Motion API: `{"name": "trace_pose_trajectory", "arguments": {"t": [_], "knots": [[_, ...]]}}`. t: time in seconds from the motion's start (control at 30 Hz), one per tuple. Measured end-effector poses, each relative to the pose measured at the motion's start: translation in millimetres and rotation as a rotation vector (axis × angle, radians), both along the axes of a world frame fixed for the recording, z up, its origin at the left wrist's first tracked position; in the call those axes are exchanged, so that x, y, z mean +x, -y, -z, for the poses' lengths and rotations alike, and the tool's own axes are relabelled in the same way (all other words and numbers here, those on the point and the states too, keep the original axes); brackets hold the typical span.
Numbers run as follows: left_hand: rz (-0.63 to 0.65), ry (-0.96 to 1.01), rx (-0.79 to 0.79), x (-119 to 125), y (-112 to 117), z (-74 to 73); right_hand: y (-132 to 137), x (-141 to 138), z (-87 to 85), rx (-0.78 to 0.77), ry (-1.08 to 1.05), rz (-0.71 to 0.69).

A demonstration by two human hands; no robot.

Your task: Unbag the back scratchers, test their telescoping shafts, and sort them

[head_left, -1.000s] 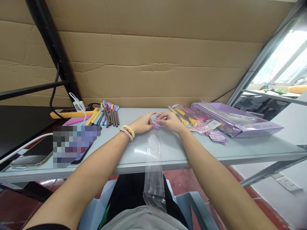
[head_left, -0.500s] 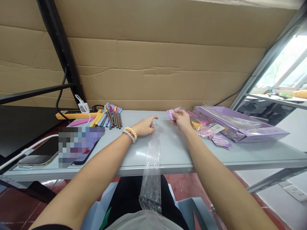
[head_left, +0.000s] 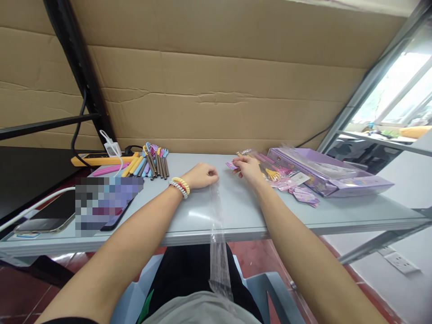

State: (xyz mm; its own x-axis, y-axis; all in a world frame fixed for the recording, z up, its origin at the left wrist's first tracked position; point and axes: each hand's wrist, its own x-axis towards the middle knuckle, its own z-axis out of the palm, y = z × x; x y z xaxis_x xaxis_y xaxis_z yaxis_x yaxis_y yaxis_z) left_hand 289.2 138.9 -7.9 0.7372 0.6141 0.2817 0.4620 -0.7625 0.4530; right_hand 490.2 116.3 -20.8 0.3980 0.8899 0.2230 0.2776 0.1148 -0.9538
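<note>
My left hand [head_left: 201, 175], with beaded bracelets at the wrist, is closed at the upper end of a long clear plastic sleeve [head_left: 218, 225]. The sleeve hangs over the table's front edge onto my lap. To its right, my right hand [head_left: 248, 168] pinches a small purple printed card [head_left: 231, 165]. Clear film and a bit of yellow show just behind those fingers; whether they are held too, I cannot tell. Beside that hand lie clear-wrapped pieces with a yellow hand-shaped end [head_left: 272, 174] and a small pile of purple cards [head_left: 304, 195].
A purple box [head_left: 337, 189] holding clear plastic stands at the right. Several pens with coloured tops [head_left: 158, 164] lie at back left, near a yellow power strip [head_left: 101, 159]. Two phones, one a dark phone [head_left: 57, 211], rest at front left. Cardboard [head_left: 216, 99] walls the back.
My left fingers have curled from an outstretched pose into a closed grip at the sleeve's top. The card in my right hand has tilted and sits slightly lower. The whole view has shifted a little.
</note>
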Motion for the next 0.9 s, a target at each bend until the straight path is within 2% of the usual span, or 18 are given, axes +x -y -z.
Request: {"name": "trace_pose_trajectory", "arguments": {"t": [0.17, 0.33, 0.43, 0.63, 0.77, 0.87, 0.9], "knots": [[-0.032, -0.025, 0.038, -0.4, -3.9, 2.3, 2.1, -1.3, -1.3, -0.019, 0.054, 0.027], [-0.053, 0.028, -0.006, -1.1, -5.1, 3.5, 5.0, -3.0, -0.4, -0.004, 0.14, 0.037], [-0.066, -0.027, -0.014, -1.4, -5.7, 2.6, 4.9, -3.0, 1.7, 0.003, 0.161, 0.051], [-0.055, -0.093, 0.061, -4.6, -10.9, 4.6, 5.6, 6.6, -4.4, 0.135, 0.191, 0.138], [-0.071, -0.111, 0.132, -8.3, -16.1, 7.5, 39.3, 37.4, -20.9, 0.199, 0.149, 0.229], [-0.084, -0.117, 0.15, -8.7, -19.4, 9.7, 86.3, 76.1, -28.3, 0.077, 0.297, 0.309], [-0.086, -0.112, 0.154, -8.1, -20.1, 10.2, 102.1, 90.0, -28.9, 0.015, 0.347, 0.384]]}}
